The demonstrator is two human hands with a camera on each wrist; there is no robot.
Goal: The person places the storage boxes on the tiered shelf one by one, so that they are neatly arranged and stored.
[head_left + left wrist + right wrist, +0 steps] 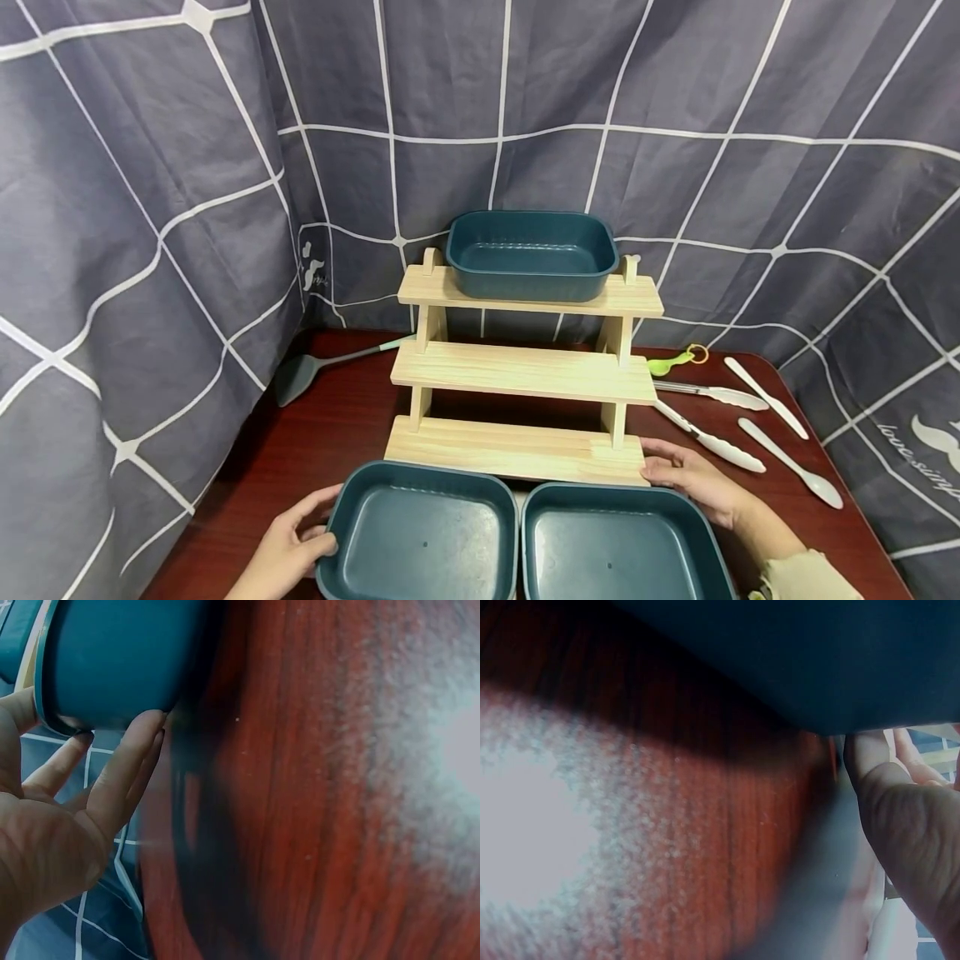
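Two dark teal trays stand side by side at the front of a red-brown wooden table (315, 433). My left hand (318, 521) is at the left tray (423, 537), thumb on its near-left rim and straight fingers against its outer wall. The left wrist view shows those fingertips (146, 724) touching the tray's wall (120, 660). My right hand (675, 467) lies with straight fingers on the far-right corner of the right tray (615, 550), beside the bottom step of a three-step wooden rack (517, 371). A third teal tray (531, 254) sits on the top step.
A grey spatula (300, 375) lies left of the rack. To the right are metal tongs (708, 417), a white spoon (791, 462), a white flat utensil (765, 397) and a green tool with a ring (675, 361). A grey checked cloth (150, 208) hangs behind and at both sides.
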